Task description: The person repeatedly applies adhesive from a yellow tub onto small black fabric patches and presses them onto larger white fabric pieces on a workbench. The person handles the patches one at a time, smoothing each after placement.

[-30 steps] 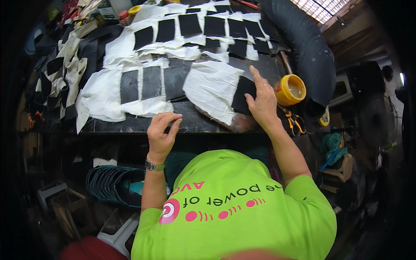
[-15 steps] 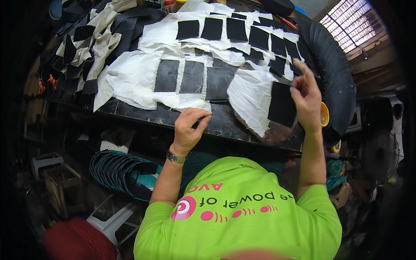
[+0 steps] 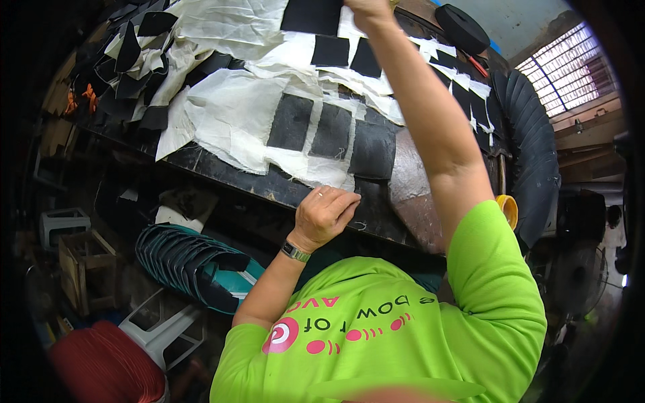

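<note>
My left hand (image 3: 326,216) is curled closed at the near edge of the dark table, just below the frayed hem of a white cloth (image 3: 228,114). Whatever its fingers may hold is hidden. Black rectangular patches (image 3: 290,122) lie along that cloth, and a bare dark patch (image 3: 373,149) sits at its right end. My right arm stretches far over the table, and my right hand (image 3: 371,8) is mostly cut off by the upper edge. It meets the right side of a large black patch (image 3: 312,15) beside a crumpled white cloth (image 3: 232,27). Its fingertips do not show.
Black and cream scraps (image 3: 138,70) heap at the table's left. A row of overlapping black curved pieces (image 3: 531,154) lines the right side, beside a yellow container (image 3: 507,211). A black roll (image 3: 462,28) stands far right. Below are teal-and-black stacked pieces (image 3: 191,265) and a grey stool (image 3: 161,336).
My right hand has gone from the near right to the far side. The white cloth with a black patch has left the near right, baring a brownish surface. My left hand stays closed.
</note>
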A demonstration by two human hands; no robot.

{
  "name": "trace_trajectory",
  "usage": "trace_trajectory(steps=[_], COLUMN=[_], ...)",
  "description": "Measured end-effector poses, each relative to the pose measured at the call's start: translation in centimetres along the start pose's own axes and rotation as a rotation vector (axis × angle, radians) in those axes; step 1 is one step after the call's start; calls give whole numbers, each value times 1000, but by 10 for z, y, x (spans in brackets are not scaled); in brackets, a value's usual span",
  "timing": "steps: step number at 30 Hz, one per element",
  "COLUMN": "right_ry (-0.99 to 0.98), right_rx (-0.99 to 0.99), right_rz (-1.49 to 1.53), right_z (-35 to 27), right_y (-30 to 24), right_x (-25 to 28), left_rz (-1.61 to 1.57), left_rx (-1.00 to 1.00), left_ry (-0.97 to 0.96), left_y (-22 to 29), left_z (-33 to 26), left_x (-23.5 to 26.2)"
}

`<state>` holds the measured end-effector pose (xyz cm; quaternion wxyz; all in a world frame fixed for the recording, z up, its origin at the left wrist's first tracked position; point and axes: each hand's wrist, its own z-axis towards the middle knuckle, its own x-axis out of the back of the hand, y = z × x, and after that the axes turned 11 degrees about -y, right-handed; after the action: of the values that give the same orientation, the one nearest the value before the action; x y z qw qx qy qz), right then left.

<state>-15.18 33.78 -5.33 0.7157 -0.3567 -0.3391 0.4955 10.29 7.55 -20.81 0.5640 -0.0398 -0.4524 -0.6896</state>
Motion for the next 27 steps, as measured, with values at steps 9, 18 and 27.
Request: trace_trajectory(steps=[9,18,27], right_ry=[54,-905,-912], right_rx=[250,435,291], right_rz=[-733,-957,-912], right_z=[-44,-187,-176], right_y=[110,-9,1], right_x=[-68,-54,-66], left_rz=[-13,18,148], left_rx=[-17,149,294], left_ry=[2,-19,-203], left_y=[-3,-4,-14], left_z=[-3,2,0], left_x=[0,27,46])
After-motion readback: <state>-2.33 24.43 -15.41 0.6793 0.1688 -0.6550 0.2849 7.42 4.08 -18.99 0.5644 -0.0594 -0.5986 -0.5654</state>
